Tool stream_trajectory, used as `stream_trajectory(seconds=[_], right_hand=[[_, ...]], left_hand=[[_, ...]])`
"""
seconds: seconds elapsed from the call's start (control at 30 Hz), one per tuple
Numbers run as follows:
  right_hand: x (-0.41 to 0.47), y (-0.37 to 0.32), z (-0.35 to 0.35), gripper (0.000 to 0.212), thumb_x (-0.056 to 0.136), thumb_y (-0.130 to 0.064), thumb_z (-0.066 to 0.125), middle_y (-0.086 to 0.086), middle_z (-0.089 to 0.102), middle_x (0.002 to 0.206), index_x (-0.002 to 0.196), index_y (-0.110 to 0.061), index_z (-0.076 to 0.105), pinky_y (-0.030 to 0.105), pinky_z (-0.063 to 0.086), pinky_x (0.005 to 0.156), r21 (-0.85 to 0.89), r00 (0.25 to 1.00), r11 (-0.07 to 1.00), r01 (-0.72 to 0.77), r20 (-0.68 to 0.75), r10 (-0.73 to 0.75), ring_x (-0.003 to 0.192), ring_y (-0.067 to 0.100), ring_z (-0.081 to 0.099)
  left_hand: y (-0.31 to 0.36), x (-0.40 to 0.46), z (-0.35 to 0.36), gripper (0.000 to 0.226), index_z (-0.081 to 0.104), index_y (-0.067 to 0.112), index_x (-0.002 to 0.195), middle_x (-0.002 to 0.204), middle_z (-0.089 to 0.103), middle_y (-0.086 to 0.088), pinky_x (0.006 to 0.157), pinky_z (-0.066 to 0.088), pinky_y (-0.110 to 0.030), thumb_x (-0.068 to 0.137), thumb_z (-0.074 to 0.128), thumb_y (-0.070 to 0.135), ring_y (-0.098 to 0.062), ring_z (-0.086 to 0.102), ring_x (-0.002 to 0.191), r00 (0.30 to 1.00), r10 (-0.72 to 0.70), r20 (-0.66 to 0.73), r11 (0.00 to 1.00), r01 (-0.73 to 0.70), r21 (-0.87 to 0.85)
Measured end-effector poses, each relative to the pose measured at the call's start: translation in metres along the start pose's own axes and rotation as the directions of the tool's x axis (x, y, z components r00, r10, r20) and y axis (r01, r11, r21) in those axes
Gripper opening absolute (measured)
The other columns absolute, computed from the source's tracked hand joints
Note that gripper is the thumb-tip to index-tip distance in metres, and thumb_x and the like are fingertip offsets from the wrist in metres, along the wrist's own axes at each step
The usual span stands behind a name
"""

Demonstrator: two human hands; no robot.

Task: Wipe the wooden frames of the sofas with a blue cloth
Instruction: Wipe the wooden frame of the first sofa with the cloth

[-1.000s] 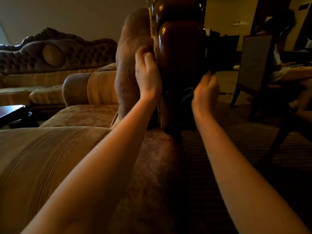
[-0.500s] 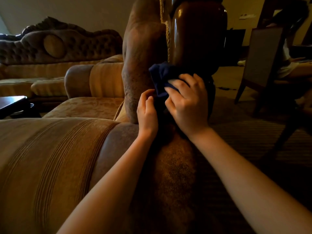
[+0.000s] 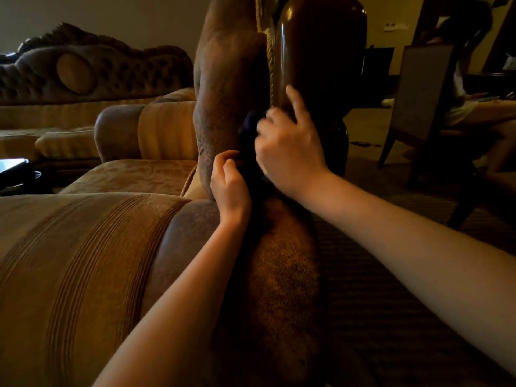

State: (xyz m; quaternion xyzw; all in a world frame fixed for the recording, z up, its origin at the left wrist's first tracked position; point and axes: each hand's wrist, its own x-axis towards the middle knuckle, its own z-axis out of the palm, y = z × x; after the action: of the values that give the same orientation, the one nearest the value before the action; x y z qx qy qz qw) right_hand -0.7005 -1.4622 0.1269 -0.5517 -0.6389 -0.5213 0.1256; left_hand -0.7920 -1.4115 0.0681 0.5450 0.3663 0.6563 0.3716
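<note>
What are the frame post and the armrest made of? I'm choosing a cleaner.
The frame post looks like dark, glossy varnished wood: a bright highlight runs down its curve. The armrest looks like brown velvety fabric, matte and mottled; the exact fibre cannot be told.

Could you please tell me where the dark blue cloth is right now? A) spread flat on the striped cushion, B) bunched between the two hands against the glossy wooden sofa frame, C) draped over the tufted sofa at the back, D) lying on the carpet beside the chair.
B: the dark blue cloth is bunched under the right hand, just above the left hand, against the glossy dark wooden sofa frame.
</note>
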Motion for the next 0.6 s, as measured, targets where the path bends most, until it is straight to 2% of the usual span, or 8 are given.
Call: stream_trajectory(seconds=[0.1, 0.17, 0.23, 0.3, 0.37, 0.47, 0.53, 0.6], right_hand=[[0.008, -0.005, -0.006, 0.03, 0.085, -0.014, 0.048, 0.004, 0.068, 0.073, 0.069, -0.015, 0.074, 0.053, 0.033, 0.108, -0.106, 0.998, 0.994, 0.002, 0.061, 0.004, 0.092, 0.026, 0.063], [-0.003, -0.018, -0.004, 0.03, 0.083, -0.016, 0.047, 0.001, 0.067, 0.072, 0.072, -0.017, 0.074, 0.052, 0.032, 0.11, -0.183, 0.979, 0.976, 0.121, 0.185, -0.086, 0.094, 0.024, 0.062], [-0.017, -0.028, 0.001, 0.031, 0.092, -0.017, 0.042, 0.003, 0.068, 0.089, 0.093, -0.018, 0.073, 0.055, 0.011, 0.115, -0.096, 0.878, 0.939, 0.331, 0.397, -0.269, 0.109, 0.028, 0.054], [-0.022, -0.028, 0.002, 0.034, 0.098, -0.019, 0.035, 0.004, 0.066, 0.1, 0.106, -0.017, 0.068, 0.056, -0.004, 0.113, -0.001, 0.793, 0.91, 0.415, 0.491, -0.361, 0.119, 0.03, 0.045], [-0.025, -0.023, 0.005, 0.03, 0.097, -0.018, 0.039, 0.003, 0.065, 0.094, 0.099, -0.017, 0.069, 0.057, 0.0, 0.113, 0.048, 0.807, 0.902, 0.43, 0.427, -0.407, 0.115, 0.028, 0.048], [-0.047, -0.009, 0.017, 0.022, 0.09, -0.017, 0.054, 0.002, 0.067, 0.084, 0.08, -0.017, 0.073, 0.059, 0.025, 0.11, 0.063, 0.928, 0.932, 0.358, 0.089, -0.362, 0.105, 0.025, 0.06], [-0.075, 0.001, 0.029, 0.022, 0.094, -0.015, 0.05, 0.005, 0.068, 0.109, 0.093, -0.015, 0.072, 0.058, 0.024, 0.111, 0.138, 0.967, 0.958, 0.25, -0.082, -0.24, 0.12, 0.025, 0.055], [-0.097, 0.005, 0.032, 0.022, 0.097, -0.015, 0.048, 0.005, 0.059, 0.129, 0.105, -0.016, 0.069, 0.057, 0.024, 0.109, 0.192, 0.974, 0.967, 0.165, -0.189, -0.129, 0.129, 0.024, 0.046]], left_hand=[[-0.004, 0.004, -0.003, 0.033, 0.059, 0.012, 0.096, 0.094, 0.061, -0.008, 0.084, 0.048, -0.039, 0.084, 0.033, 0.027, -0.021, 0.058, 0.091, 0.996, -0.013, -0.085, 1.0, 0.011, -0.029], [-0.004, 0.005, -0.006, 0.032, 0.057, 0.014, 0.089, 0.09, 0.06, -0.009, 0.081, 0.047, -0.039, 0.079, 0.031, 0.029, -0.019, 0.056, 0.086, 0.988, -0.026, -0.149, 0.998, 0.017, -0.056], [-0.003, 0.004, -0.007, 0.033, 0.057, 0.011, 0.088, 0.085, 0.058, -0.004, 0.076, 0.046, -0.033, 0.079, 0.03, 0.028, -0.013, 0.054, 0.08, 0.982, -0.037, -0.187, 0.995, 0.02, -0.095], [-0.002, 0.004, -0.007, 0.033, 0.057, 0.011, 0.088, 0.082, 0.057, -0.001, 0.071, 0.044, -0.026, 0.079, 0.029, 0.028, -0.01, 0.053, 0.077, 0.982, -0.043, -0.185, 0.993, 0.022, -0.117], [-0.002, 0.002, -0.007, 0.032, 0.057, 0.013, 0.087, 0.081, 0.057, 0.0, 0.071, 0.043, -0.024, 0.08, 0.03, 0.028, -0.009, 0.053, 0.077, 0.987, -0.023, -0.16, 0.995, 0.007, -0.102], [0.0, -0.002, -0.006, 0.032, 0.058, 0.013, 0.091, 0.084, 0.058, 0.002, 0.073, 0.044, -0.022, 0.082, 0.031, 0.027, -0.006, 0.055, 0.08, 0.998, 0.034, -0.052, 0.997, -0.038, -0.069], [0.0, -0.004, -0.003, 0.034, 0.059, 0.013, 0.099, 0.092, 0.06, 0.001, 0.081, 0.048, -0.025, 0.085, 0.032, 0.028, -0.005, 0.057, 0.088, 0.994, 0.084, 0.073, 0.996, -0.081, -0.042], [-0.001, -0.011, 0.002, 0.036, 0.058, 0.017, 0.11, 0.108, 0.059, -0.003, 0.095, 0.046, -0.04, 0.091, 0.032, 0.032, -0.014, 0.057, 0.104, 0.961, 0.179, 0.209, 0.982, -0.187, 0.019]])
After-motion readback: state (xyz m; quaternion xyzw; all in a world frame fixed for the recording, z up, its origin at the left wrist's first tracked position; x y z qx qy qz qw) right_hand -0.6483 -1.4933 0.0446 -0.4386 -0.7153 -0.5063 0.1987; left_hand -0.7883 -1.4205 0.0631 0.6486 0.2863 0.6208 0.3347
